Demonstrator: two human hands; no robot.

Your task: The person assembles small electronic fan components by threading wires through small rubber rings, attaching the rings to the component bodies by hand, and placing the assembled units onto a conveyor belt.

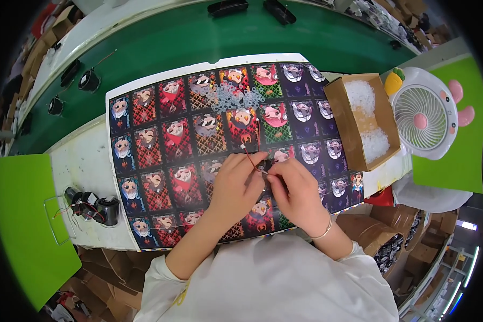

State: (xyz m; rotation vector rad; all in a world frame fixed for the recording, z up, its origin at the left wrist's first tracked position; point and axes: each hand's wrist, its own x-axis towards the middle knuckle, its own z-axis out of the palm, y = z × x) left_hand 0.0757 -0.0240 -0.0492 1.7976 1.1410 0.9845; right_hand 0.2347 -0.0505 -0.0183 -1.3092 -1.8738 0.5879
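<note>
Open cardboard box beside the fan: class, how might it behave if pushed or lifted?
The cardboard box is probably light for its size, with thin walls and two heaps of small pale pieces. Its flat sides suggest sliding rather than rolling. Tilted, it may spill, since its top is open.

A loose, plain white garment with soft creases covers the torso. Its left sleeve and right sleeve end in rumpled edges on the forearms, a yellow cord-like strip marking the left; a thin, pale bracelet rings the wrist of the right hand.
</note>
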